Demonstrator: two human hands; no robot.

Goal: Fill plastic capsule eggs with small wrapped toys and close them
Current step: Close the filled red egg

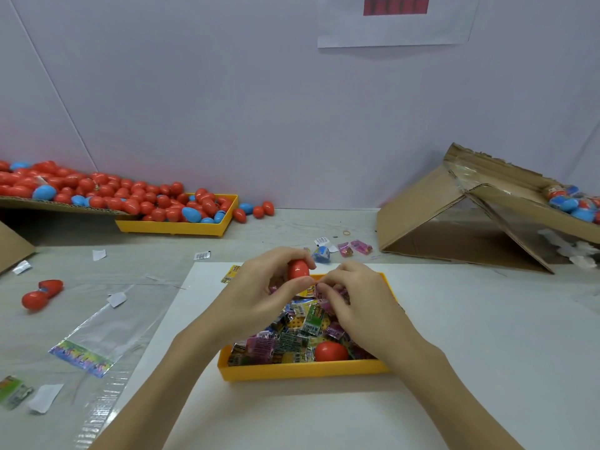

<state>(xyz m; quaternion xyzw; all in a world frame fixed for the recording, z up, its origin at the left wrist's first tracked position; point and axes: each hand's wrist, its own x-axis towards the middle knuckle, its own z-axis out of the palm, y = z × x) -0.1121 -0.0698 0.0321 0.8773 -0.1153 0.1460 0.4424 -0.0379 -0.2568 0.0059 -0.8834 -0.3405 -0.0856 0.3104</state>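
Filling step: left hand point(259, 287) grips a red capsule egg point(298, 269); right hand point(354, 297) pinches a pink wrapped toy point(328, 295), which next needs tucking inside.

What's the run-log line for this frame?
left hand: holds red egg half | right hand: pinches pink toy packet | over yellow tray

— What's carrying it all?

— A pale grey surface point(292, 228) against the wall, with a white sheet point(454, 319) laid over its near part.

— And on the sheet?

— A yellow tray point(302, 371) of wrapped toys.

— Further back?

— A second yellow tray point(175, 227) heaped with red and blue eggs, three loose eggs point(256, 210) just beside it, and a tilted cardboard box point(431, 216) at the right.

— On the left?

— An opened red egg point(40, 293), a clear plastic bag point(97, 336), scraps of paper, and a few small packets point(352, 248) behind the sheet.
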